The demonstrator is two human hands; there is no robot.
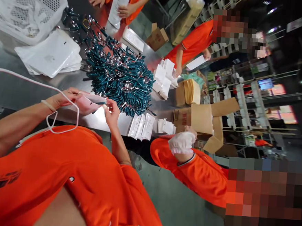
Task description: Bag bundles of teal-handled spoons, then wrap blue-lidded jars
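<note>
My left hand (67,99) is closed on the edge of a white plastic bag (85,104), which looks pinkish in this light. At the bag's other end my right hand (111,112) pinches a utensil with a dark teal handle (100,103), partly in or against the bag. How far it goes in, I cannot tell. Just beyond my hands lies a big heap of teal-handled utensils (122,76) with shiny metal ends, perhaps spoons. A stack of flat white bags (51,54) is on the metal table near my left hand.
A white perforated basket (51,15) stands at the far left. White packets (141,126) lie at the table edge, beside an open carton (199,120). A co-worker with a gloved hand (182,142) is close on my right; others work across the table. A white cord (34,81) crosses my left wrist.
</note>
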